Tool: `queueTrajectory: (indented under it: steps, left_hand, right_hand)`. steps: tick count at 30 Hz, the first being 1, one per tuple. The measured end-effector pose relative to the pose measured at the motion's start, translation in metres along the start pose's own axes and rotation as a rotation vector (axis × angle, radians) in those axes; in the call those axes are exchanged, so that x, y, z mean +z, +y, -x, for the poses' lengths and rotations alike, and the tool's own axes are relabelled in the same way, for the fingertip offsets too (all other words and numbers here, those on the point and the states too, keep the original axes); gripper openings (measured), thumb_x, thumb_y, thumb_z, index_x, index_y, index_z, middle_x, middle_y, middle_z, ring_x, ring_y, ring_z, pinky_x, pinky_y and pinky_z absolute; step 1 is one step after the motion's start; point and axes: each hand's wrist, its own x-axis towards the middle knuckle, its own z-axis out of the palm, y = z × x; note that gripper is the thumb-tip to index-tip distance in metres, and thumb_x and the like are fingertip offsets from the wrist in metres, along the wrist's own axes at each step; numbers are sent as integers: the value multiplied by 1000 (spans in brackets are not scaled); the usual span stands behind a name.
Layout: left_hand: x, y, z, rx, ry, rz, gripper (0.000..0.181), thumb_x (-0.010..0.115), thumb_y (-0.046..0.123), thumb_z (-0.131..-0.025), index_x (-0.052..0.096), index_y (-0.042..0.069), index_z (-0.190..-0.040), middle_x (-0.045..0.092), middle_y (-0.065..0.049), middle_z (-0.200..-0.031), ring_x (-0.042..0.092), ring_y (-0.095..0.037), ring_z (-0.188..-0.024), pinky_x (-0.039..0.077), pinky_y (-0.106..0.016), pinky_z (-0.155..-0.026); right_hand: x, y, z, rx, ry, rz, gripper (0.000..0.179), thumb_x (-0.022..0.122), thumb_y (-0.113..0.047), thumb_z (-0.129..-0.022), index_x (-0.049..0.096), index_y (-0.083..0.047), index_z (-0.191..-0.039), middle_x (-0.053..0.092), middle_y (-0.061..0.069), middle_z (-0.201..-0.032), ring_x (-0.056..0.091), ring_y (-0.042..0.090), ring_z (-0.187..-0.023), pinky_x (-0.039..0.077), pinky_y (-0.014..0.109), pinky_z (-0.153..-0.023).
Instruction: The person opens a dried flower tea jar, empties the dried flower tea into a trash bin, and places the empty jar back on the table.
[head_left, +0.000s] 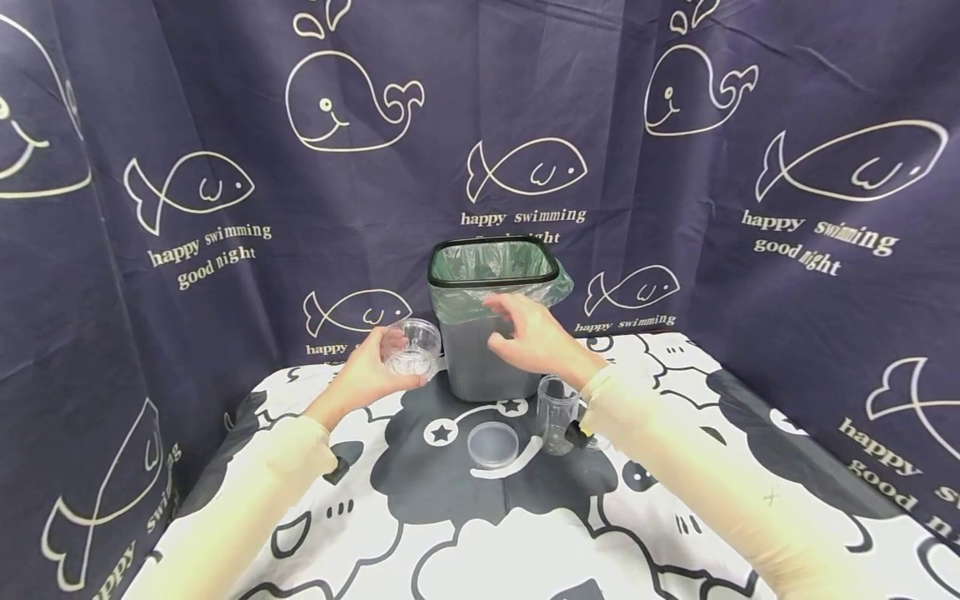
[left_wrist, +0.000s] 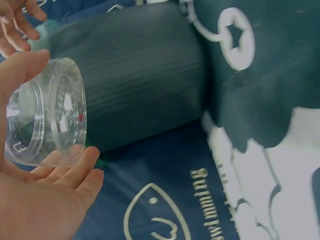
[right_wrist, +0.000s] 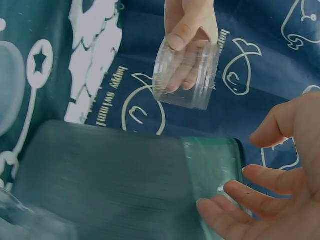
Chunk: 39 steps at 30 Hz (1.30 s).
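My left hand (head_left: 365, 371) grips a clear plastic jar (head_left: 414, 346) just left of the grey trash bin (head_left: 480, 362). In the left wrist view, the thumb lies along one side of the jar (left_wrist: 62, 112) and the fingers curl under the other. The right hand (head_left: 534, 337) is raised before the bin's front, near the rim, its fingers spread and slightly bent around nothing. A green bag (head_left: 487, 265) lines the bin and folds over its black rim. In the right wrist view, the right fingertips (right_wrist: 210, 207) overlap the folded liner.
A round, translucent lid (head_left: 492, 444) lies flat on the patterned tablecloth (head_left: 510, 550) in front of the bin. Right of it stands a clear plastic jar (head_left: 557, 412), partly behind the right forearm. A dark blue curtain (head_left: 420, 200) hangs behind the table and along its sides.
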Motion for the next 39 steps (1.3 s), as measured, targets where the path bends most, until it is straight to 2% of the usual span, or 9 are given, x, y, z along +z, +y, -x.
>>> queueTrajectory:
  steps: [7, 15, 26, 32, 39]
  left_hand:
    - [23, -14, 13, -12, -122, 30, 93, 94, 36, -70, 44, 2, -141, 62, -19, -137, 58, -37, -130, 42, -51, -113]
    - [39, -23, 24, -63, -186, -7, 106, 94, 38, -72, 34, 7, -154, 62, -14, -140, 57, -37, -132, 45, -53, -109]
    - [57, -32, 32, -16, -217, 21, 92, 95, 36, -71, 48, 1, -142, 64, -15, -135, 63, -30, -123, 48, -48, -107]
    - [63, -35, 37, -19, -208, 43, 90, 96, 34, -68, 51, 2, -139, 65, -13, -132, 64, -28, -121, 48, -47, -106]
    - [69, -38, 40, -40, -224, 50, 90, 96, 35, -69, 51, 2, -140, 65, -12, -131, 64, -28, -119, 50, -47, -104]
  right_hand:
    - [20, 10, 14, -1, -64, 12, 56, 63, -18, -84, 59, -5, -139, 65, 18, -129, 64, 35, -118, 51, 46, -100]
    - [39, 13, 29, -19, -146, 49, 58, 63, -18, -86, 57, -1, -141, 64, 21, -133, 63, 34, -121, 50, 47, -103]
    - [65, 18, 45, -12, -197, 65, 59, 62, -19, -88, 54, -1, -143, 61, 18, -139, 58, 36, -128, 45, 49, -108]
    - [74, 19, 54, -3, -209, 48, 60, 63, -19, -87, 55, 0, -143, 61, 19, -138, 58, 38, -128, 46, 51, -106]
    - [84, 20, 61, 11, -250, 50, 61, 62, -20, -88, 53, -1, -145, 59, 16, -142, 56, 36, -130, 45, 48, -108]
